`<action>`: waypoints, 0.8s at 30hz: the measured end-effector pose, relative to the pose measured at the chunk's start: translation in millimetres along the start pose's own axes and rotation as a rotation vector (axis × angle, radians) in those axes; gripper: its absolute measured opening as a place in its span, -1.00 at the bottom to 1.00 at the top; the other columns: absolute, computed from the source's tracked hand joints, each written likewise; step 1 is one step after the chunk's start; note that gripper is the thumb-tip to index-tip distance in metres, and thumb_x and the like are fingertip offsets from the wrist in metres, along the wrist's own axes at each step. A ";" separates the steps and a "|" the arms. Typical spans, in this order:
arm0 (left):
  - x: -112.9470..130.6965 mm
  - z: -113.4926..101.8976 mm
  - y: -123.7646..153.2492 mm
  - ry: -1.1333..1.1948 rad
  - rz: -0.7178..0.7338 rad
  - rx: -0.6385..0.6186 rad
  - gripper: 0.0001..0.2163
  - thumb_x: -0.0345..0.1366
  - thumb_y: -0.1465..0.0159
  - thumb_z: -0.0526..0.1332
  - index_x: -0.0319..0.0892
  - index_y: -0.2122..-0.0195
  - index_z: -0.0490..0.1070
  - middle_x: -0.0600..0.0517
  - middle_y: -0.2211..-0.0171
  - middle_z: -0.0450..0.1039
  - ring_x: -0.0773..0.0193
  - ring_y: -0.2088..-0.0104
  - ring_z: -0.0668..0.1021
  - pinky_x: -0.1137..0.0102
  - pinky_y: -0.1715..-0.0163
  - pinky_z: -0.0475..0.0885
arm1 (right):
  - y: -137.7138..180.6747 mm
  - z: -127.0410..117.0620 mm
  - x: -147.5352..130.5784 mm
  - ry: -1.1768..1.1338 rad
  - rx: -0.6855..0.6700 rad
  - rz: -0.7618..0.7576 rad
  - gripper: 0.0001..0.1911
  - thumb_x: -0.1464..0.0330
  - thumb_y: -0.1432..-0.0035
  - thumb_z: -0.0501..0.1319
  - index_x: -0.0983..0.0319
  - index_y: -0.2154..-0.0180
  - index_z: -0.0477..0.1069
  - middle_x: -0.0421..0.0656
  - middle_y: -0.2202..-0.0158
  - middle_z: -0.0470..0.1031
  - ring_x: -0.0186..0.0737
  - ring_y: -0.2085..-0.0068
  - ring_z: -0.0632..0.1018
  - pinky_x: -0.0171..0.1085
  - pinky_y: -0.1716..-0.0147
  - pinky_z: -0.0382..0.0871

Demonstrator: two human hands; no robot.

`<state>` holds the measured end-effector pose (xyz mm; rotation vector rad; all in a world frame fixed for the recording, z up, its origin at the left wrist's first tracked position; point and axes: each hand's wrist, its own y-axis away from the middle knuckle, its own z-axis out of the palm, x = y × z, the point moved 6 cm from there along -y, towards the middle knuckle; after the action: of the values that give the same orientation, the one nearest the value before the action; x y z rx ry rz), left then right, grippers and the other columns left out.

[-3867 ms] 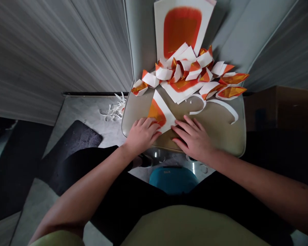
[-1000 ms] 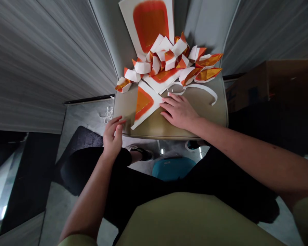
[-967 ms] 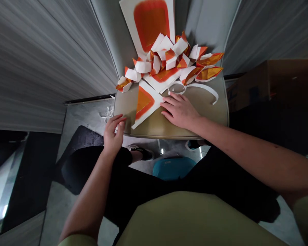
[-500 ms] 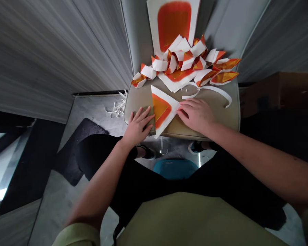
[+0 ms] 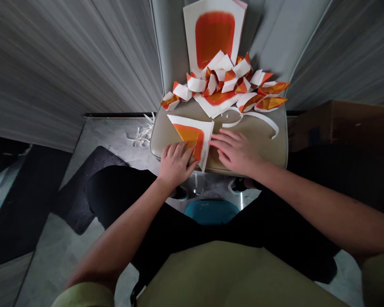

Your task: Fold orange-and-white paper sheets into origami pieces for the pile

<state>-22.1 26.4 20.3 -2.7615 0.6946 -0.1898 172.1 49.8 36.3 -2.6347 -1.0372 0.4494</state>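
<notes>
A sheet of white paper with an orange-and-gold patch, folded into a triangle [image 5: 190, 128], lies on the chair seat [image 5: 160, 136] before me. My left hand [image 5: 176, 166] rests on its lower left part, fingers spread over the gold area. At the triangle's right edge, the fingertips of my right hand [image 5: 237, 151] are stretched out; whether they touch the paper or sit just beside it, I cannot tell. Beyond my right hand a narrow white paper strip [image 5: 268, 122] curls on the seat.
Several folded orange-and-white paper pieces [image 5: 228, 79] are heaped at the back of the seat. Behind them, flat printed sheets [image 5: 214, 36] lean on the backrest. Paper shreds [image 5: 143, 134] lie on the floor at left, and a cardboard box [image 5: 355, 123] stands at right.
The folded triangle has turned, and its upper tip has shifted left. My left hand has moved onto the paper. The right hand's fingers have loosened from the triangle's right corner.
</notes>
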 end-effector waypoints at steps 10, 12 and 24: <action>7.5 -0.5 -21.6 -0.017 0.033 0.047 -0.72 -0.17 -0.45 0.18 -0.12 -0.08 0.55 -0.17 0.02 0.55 -0.03 0.04 0.56 0.11 0.06 0.42 | 16.5 -7.7 -23.5 0.038 -0.080 -0.242 -0.78 0.50 -0.28 0.21 0.23 0.13 0.61 0.00 -0.14 0.57 0.14 -0.25 0.45 0.07 -0.15 0.42; 13.8 1.8 -26.6 0.059 0.164 0.017 -0.76 -0.29 -0.46 0.15 -0.12 -0.05 0.56 -0.12 -0.05 0.55 0.03 -0.03 0.55 0.16 0.02 0.42 | 17.0 -9.0 -17.5 0.040 -0.051 -0.227 -0.81 0.48 -0.29 0.23 0.23 0.15 0.61 0.00 -0.11 0.59 0.12 -0.22 0.47 0.06 -0.13 0.44; 30.6 3.7 -44.1 0.108 0.353 -0.069 -0.79 -0.22 -0.47 0.15 -0.19 0.03 0.52 -0.12 -0.06 0.55 0.02 0.00 0.58 0.18 0.11 0.47 | 13.9 -11.8 -17.1 -0.003 -0.034 -0.249 -0.85 0.45 -0.29 0.29 0.20 0.13 0.62 0.02 -0.04 0.60 0.04 -0.14 0.51 -0.03 -0.08 0.48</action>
<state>24.9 49.8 32.0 -2.6494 1.2212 -0.2430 173.2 26.5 45.3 -2.4879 -1.3622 0.3821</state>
